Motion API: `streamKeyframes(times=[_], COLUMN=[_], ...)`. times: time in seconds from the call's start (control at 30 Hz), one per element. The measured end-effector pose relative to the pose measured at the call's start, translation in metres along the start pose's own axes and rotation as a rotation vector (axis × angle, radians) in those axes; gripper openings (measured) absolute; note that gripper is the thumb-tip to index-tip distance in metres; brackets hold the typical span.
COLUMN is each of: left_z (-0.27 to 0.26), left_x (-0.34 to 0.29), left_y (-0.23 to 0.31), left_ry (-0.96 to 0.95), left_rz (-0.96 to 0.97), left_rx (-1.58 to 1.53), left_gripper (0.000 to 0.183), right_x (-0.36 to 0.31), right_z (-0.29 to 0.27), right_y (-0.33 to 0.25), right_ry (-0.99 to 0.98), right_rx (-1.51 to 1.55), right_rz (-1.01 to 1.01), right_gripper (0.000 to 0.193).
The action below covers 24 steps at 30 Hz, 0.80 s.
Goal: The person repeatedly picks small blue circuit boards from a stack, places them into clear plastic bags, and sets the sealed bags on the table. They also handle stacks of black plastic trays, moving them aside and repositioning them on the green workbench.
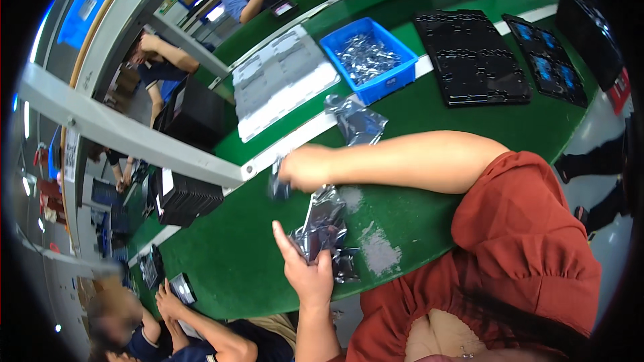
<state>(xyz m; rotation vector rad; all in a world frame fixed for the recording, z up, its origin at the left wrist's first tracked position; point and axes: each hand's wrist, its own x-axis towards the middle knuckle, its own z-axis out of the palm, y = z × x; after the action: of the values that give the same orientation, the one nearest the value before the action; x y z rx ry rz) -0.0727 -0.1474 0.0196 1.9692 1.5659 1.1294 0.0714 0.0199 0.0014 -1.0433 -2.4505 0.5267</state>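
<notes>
Crumpled, shiny silver-grey plastic film [320, 224] lies between the thumb and fingers of my left hand [310, 281], whose index finger points outward. A smaller piece of the same film hangs beside the thumb near the table edge. My right hand [308, 166] is farther out, blurred by motion, its arm crossing from the right. At its fingers is a dark bluish-grey piece [278, 186], also blurred; its exact kind is unclear. Beyond my right forearm, another crumpled silver-grey film bag [359, 121] rests on the green table.
A blue bin [386, 84] holds many small shiny packets. Left of it lies a grey moulded tray [282, 80]; black trays [473, 60] are stacked to its right. A metal frame post [141, 131] crosses on the left. Co-workers sit at the left and opposite.
</notes>
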Motion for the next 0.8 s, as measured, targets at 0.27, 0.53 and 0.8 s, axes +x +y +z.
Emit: streamKeyframes(times=[0.27,0.53,0.8], left_z=[0.007,0.004,0.024], left_x=[0.003,-0.008,-0.011], left_y=[-0.01,-0.005,-0.013], left_ry=[-0.084,-0.107,-0.087], left_rz=[0.259,0.289,0.228], left_rx=[0.139,0.182,-0.106], left_gripper=[0.029,0.019,0.033], right_x=[-0.106,-0.108,-0.115], right_z=[-0.035,-0.035,-0.009], right_y=[-0.053,-0.011,0.009], right_ry=[-0.025,0.551,0.37], right_rx=[0.659,-0.059,-0.414], right_rz=[-0.261,0.012,0.186], right_gripper=[0.014,0.025,0.017])
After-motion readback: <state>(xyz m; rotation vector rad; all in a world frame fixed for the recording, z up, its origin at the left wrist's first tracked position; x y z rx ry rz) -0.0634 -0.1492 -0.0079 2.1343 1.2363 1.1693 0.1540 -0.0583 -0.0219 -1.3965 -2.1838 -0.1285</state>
